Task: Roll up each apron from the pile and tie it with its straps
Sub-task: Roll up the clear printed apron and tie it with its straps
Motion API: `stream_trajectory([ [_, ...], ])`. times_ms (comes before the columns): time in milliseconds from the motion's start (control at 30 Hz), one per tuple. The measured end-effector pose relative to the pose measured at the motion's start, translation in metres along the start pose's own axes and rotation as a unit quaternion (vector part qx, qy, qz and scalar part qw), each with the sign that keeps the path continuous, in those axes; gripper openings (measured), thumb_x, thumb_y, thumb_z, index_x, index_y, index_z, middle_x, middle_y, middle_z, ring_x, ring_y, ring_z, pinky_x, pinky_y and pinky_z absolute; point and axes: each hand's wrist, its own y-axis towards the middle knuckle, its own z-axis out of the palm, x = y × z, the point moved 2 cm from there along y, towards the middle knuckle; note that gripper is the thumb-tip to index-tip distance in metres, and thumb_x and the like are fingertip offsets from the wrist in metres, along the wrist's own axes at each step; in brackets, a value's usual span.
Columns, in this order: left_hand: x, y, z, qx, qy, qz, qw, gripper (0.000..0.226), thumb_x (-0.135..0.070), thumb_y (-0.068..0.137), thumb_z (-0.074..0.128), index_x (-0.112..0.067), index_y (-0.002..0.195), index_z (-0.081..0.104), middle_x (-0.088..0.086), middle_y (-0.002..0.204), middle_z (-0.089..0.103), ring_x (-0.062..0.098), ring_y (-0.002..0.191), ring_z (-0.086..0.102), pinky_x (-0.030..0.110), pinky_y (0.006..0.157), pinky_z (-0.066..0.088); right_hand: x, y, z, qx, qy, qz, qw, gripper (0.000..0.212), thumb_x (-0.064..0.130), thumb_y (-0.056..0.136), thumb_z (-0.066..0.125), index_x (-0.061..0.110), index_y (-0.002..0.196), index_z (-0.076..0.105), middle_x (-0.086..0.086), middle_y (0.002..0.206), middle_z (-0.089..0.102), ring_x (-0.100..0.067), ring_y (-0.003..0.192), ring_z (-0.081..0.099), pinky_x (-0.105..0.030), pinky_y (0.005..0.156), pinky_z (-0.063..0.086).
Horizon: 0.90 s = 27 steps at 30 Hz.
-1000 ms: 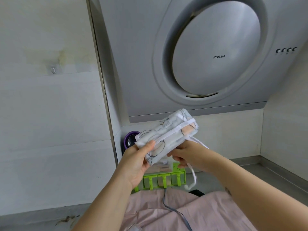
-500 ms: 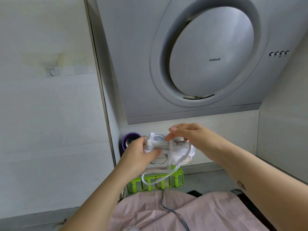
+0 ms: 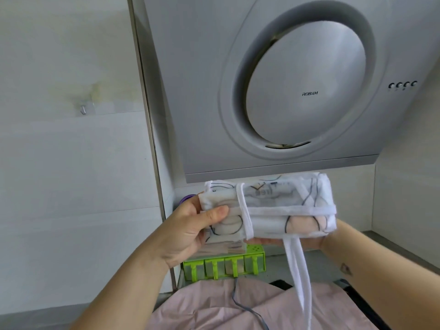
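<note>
rolled apron (image 3: 273, 208) mostly hides right hand (image 3: 314, 244), above green rack (image 3: 223, 267).

One head cam, wide-angle, looks fwd at range hood (image 3: 306, 67); left hand (image 3: 188, 231), right hand (image 3: 312, 244) close, low-centre.

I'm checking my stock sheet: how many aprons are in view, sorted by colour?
White printed apron, rolled, gripped by the left hand, resting on the right hand: 1
Pink apron, spread out below: 1
Total: 2
</note>
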Motion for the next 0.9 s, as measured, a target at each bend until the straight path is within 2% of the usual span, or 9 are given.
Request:
stream_trajectory([
  [33, 0.001, 0.002, 0.004, -0.012, -0.027, -0.005, 1.000, 0.057, -0.020, 0.052, 0.093, -0.004, 0.103, 0.073, 0.021, 0.110, 0.069, 0.027, 0.095, 0.070, 0.033, 0.073, 0.058, -0.005, 0.005, 0.008, 0.053, 0.057, -0.005, 0.997, 0.080, 0.024, 0.026, 0.096, 0.003, 0.099, 0.071, -0.024, 0.116, 0.064, -0.029, 0.085, 0.070, -0.057, 0.096, 0.045],
  [100, 0.003, 0.004, 0.010, -0.049, -0.079, -0.017, 0.996, 0.031, -0.011, 0.066, 0.079, -0.003, 0.096, 0.075, 0.019, 0.104, 0.071, 0.026, 0.089, 0.071, 0.031, 0.067, 0.059, -0.008, 0.007, 0.037, 0.106, 0.056, -0.050, 0.992, 0.045, 0.019, 0.048, 0.093, 0.013, 0.089, 0.078, -0.012, 0.101, 0.072, -0.030, 0.094, 0.067, -0.045, 0.087, 0.054],
  [167, 0.004, 0.008, 0.012, -0.096, -0.117, -0.026, 0.988, 0.023, -0.007, 0.073, 0.064, -0.005, 0.093, 0.075, 0.014, 0.094, 0.073, 0.021, 0.079, 0.072, 0.028, 0.059, 0.058, -0.013, 0.012, 0.048, 0.020, -0.046, -0.136, 0.989, 0.014, 0.014, 0.077, 0.076, 0.027, 0.075, 0.078, 0.001, 0.081, 0.074, -0.020, 0.083, 0.066, -0.025, 0.073, 0.055],
  [300, 0.010, 0.016, 0.008, -0.162, -0.139, -0.013, 0.977, 0.028, -0.009, 0.071, 0.062, -0.007, 0.098, 0.067, 0.009, 0.089, 0.074, 0.016, 0.074, 0.072, 0.025, 0.062, 0.059, -0.032, 0.009, 0.055, -0.077, -0.110, -0.182, 0.974, 0.031, 0.057, 0.069, 0.075, 0.028, 0.061, 0.070, 0.014, 0.053, 0.053, 0.001, 0.057, 0.049, -0.015, 0.065, 0.045],
  [400, 0.012, 0.022, 0.003, -0.193, -0.155, -0.004, 0.969, 0.031, -0.009, 0.071, 0.063, -0.006, 0.103, 0.066, 0.010, 0.091, 0.073, 0.018, 0.076, 0.072, 0.026, 0.060, 0.059, -0.045, 0.001, 0.061, -0.078, -0.118, -0.193, 0.971, 0.023, 0.048, 0.077, 0.058, 0.033, 0.080, 0.075, 0.022, 0.067, 0.065, 0.006, 0.071, 0.060, -0.012, 0.070, 0.044],
  [500, 0.017, 0.028, -0.007, -0.227, -0.146, -0.013, 0.963, 0.023, -0.006, 0.081, 0.063, -0.006, 0.104, 0.066, 0.009, 0.089, 0.073, 0.019, 0.076, 0.071, 0.026, 0.058, 0.058, -0.055, 0.000, 0.058, -0.116, -0.130, -0.210, 0.962, 0.023, 0.051, 0.081, 0.058, 0.036, 0.085, 0.075, 0.017, 0.085, 0.069, 0.002, 0.084, 0.062, -0.014, 0.074, 0.046],
  [600, 0.026, 0.033, -0.014, -0.264, -0.147, -0.030, 0.953, 0.022, -0.005, 0.090, 0.059, -0.005, 0.111, 0.063, 0.010, 0.092, 0.071, 0.021, 0.083, 0.067, 0.029, 0.067, 0.058, -0.058, 0.002, 0.067, -0.121, -0.067, -0.204, 0.969, 0.022, 0.044, 0.084, 0.063, 0.026, 0.084, 0.076, 0.005, 0.075, 0.068, -0.010, 0.075, 0.061, -0.023, 0.071, 0.047],
  [733, 0.034, 0.040, -0.019, -0.296, -0.135, -0.025, 0.945, 0.020, -0.006, 0.091, 0.059, -0.006, 0.111, 0.062, 0.009, 0.089, 0.068, 0.019, 0.077, 0.065, 0.024, 0.055, 0.055, -0.053, 0.007, 0.073, -0.092, 0.073, -0.191, 0.974, 0.021, 0.024, 0.080, 0.056, 0.008, 0.083, 0.068, 0.002, 0.060, 0.063, -0.007, 0.060, 0.059, -0.017, 0.062, 0.048],
  [900, 0.036, 0.045, -0.023, -0.336, -0.072, 0.007, 0.939, 0.008, -0.005, 0.091, 0.059, -0.012, 0.091, 0.064, 0.008, 0.087, 0.069, 0.019, 0.079, 0.065, 0.033, 0.077, 0.051, -0.043, 0.004, 0.075, -0.054, 0.201, -0.162, 0.965, 0.018, 0.017, 0.076, 0.056, 0.005, 0.070, 0.068, 0.000, 0.051, 0.054, -0.008, 0.046, 0.052, -0.019, 0.055, 0.048],
])
